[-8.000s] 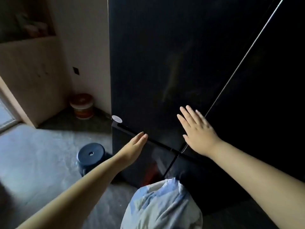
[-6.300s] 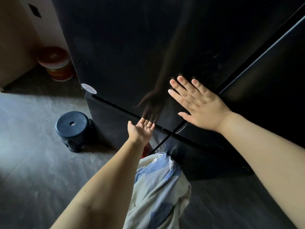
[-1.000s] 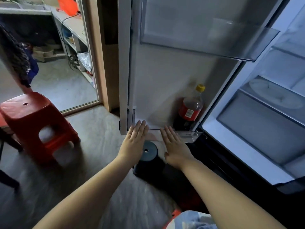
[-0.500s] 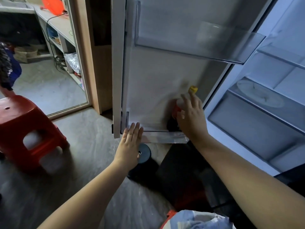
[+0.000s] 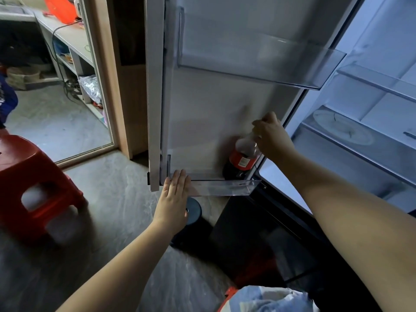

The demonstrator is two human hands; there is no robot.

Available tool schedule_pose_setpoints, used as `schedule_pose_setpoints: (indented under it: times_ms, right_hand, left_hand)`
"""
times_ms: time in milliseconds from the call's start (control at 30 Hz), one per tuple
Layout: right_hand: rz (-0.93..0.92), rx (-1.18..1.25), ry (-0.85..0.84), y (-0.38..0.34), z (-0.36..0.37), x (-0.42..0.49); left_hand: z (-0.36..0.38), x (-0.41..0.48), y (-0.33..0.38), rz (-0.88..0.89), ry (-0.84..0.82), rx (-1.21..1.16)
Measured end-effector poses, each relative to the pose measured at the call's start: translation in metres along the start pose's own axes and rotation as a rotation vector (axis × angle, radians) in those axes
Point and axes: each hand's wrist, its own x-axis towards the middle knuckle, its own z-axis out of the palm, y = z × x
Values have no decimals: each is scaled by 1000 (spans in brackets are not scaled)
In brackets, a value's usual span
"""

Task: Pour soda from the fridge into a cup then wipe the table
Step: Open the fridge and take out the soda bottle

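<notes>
The fridge door [image 5: 211,122] stands open, its inner side facing me. A soda bottle [image 5: 243,157] with a red label and dark drink stands in the clear lower door shelf [image 5: 220,188], at its right end. My right hand [image 5: 271,137] is closed around the bottle's neck and hides the cap. My left hand [image 5: 173,199] lies flat, fingers together, against the left end of that shelf. No cup or table shows in the head view.
A clear upper door shelf [image 5: 292,64] juts out above the bottle. The lit fridge interior [image 5: 360,136] with glass shelves is at right. A red stool [image 5: 29,181] stands at left, a small dark round stool [image 5: 193,212] under my left hand.
The fridge went from shut to open. In the last second my right hand rose from the shelf's edge and closed on the bottle's neck. My left hand stayed on the shelf.
</notes>
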Motion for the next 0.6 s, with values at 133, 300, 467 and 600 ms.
schedule_pose_setpoints:
  times_ms: [133, 300, 467, 600]
  right_hand:
    - [71, 136, -54, 3, 0, -8]
    - [75, 193, 52, 2, -5, -27]
    - [-2, 221, 170, 6, -42, -46]
    - [-57, 209, 235, 10, -86, -66]
  left_hand:
    - [2, 2, 1, 12, 0, -10]
    - [5, 3, -5, 43, 19, -70]
    - [10, 3, -12, 93, 112, -186]
    - [17, 6, -14, 98, 131, -177]
